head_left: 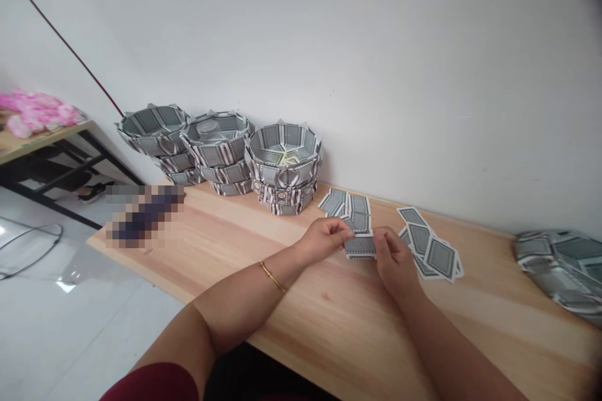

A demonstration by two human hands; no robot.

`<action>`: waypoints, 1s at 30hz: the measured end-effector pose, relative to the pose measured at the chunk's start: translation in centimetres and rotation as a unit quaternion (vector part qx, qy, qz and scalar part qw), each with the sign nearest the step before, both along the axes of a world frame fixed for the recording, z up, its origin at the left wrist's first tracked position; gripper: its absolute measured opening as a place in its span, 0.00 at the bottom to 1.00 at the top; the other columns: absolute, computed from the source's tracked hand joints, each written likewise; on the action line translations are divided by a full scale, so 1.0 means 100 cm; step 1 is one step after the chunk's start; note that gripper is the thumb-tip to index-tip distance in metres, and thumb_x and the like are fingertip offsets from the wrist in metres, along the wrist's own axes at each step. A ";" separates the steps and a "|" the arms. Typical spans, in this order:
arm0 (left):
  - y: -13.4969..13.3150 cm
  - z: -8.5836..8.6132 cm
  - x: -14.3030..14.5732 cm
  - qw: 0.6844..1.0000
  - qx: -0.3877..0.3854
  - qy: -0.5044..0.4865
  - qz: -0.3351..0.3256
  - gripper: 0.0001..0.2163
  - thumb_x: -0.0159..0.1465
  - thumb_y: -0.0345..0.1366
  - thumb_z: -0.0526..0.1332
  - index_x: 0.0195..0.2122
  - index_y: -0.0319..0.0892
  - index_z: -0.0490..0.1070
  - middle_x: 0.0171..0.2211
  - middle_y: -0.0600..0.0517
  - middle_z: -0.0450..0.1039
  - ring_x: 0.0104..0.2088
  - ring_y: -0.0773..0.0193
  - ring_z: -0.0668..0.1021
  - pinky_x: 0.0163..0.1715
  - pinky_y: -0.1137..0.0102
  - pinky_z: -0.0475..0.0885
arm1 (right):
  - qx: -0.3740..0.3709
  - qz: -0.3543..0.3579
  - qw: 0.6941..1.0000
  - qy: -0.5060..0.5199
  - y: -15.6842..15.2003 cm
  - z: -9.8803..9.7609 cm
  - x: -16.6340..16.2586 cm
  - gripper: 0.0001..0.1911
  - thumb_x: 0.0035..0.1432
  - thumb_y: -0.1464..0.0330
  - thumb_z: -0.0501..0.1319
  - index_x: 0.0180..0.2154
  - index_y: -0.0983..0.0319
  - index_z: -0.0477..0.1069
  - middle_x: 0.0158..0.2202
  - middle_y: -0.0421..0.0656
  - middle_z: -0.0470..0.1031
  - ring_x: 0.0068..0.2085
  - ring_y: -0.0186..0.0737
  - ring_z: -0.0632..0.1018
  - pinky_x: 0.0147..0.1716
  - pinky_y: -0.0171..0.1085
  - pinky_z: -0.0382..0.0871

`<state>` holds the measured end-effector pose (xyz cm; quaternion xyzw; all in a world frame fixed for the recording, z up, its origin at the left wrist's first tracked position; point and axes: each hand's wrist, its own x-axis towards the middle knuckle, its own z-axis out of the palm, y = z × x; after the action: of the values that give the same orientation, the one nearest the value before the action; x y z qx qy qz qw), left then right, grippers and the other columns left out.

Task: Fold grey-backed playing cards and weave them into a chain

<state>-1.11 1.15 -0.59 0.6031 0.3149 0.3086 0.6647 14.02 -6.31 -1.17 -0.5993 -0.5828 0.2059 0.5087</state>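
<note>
Between my two hands is a grey patterned playing card (pixel 361 247) with a white edge, its long side lying across. My left hand (pixel 324 240) pinches its left end between thumb and fingers. At the right end, my right hand (pixel 394 257) grips it the same way. Whether it is one card or more, I cannot tell. Just behind it lie several loose playing cards (pixel 335 202), backs up. To the right of my right hand, more cards (pixel 420 238) lie spread and overlapping on the wooden table (pixel 324 307).
Stacked round baskets of folded cards (pixel 283 169) stand along the wall (pixel 376 75), left of my hands. Another folded-card basket (pixel 562 269) sits at the far right. A blurred-out patch (pixel 145 216) covers something at the table's left end. Pink flowers (pixel 37 114) lie on another table.
</note>
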 end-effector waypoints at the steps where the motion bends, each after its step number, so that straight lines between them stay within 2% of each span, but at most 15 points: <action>1: -0.001 0.001 0.000 1.000 0.008 0.009 -0.005 0.16 0.52 0.47 0.63 0.25 0.36 0.67 0.17 0.57 0.63 0.19 0.74 0.64 0.21 0.77 0.58 | -0.002 -0.010 1.000 -0.001 0.000 0.000 0.001 0.14 0.63 0.61 0.49 0.28 0.60 0.63 0.24 0.37 0.62 0.27 0.34 0.65 0.26 0.33 0.58; 7: -0.002 0.000 0.000 0.999 0.008 0.002 -0.035 0.18 0.51 0.50 0.62 0.26 0.36 0.68 0.19 0.56 0.64 0.21 0.72 0.65 0.23 0.75 0.60 | -0.052 -0.024 0.998 -0.032 0.001 0.000 0.003 0.15 0.61 0.59 0.51 0.27 0.60 0.64 0.22 0.36 0.63 0.25 0.35 0.65 0.24 0.33 0.58; 12: -0.001 -0.001 0.000 0.998 0.018 0.000 -0.059 0.19 0.53 0.51 0.61 0.27 0.36 0.68 0.21 0.56 0.64 0.23 0.72 0.65 0.25 0.75 0.59 | -0.048 -0.024 0.998 -0.046 0.000 0.001 0.001 0.15 0.62 0.59 0.50 0.28 0.60 0.64 0.22 0.37 0.64 0.25 0.35 0.66 0.25 0.33 0.60; 19: -0.002 -0.001 -0.002 0.994 0.094 0.049 -0.037 0.17 0.54 0.49 0.60 0.27 0.36 0.70 0.21 0.56 0.62 0.23 0.72 0.61 0.24 0.75 0.56 | -0.042 0.011 0.997 -0.064 -0.001 0.000 -0.004 0.14 0.61 0.60 0.51 0.27 0.60 0.64 0.21 0.36 0.62 0.24 0.34 0.65 0.24 0.32 0.58; 30: 0.000 -0.001 -0.001 0.995 0.094 0.046 0.004 0.14 0.54 0.45 0.61 0.28 0.36 0.73 0.23 0.54 0.67 0.25 0.70 0.65 0.28 0.75 0.59 | -0.064 0.032 0.996 -0.061 0.001 0.001 -0.004 0.14 0.61 0.60 0.51 0.27 0.60 0.65 0.20 0.36 0.61 0.24 0.34 0.65 0.24 0.32 0.59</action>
<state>-1.25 1.14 -0.66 0.6750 0.3175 0.3113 0.5888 13.59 -6.21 -1.11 -0.6228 -0.6173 0.2223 0.4262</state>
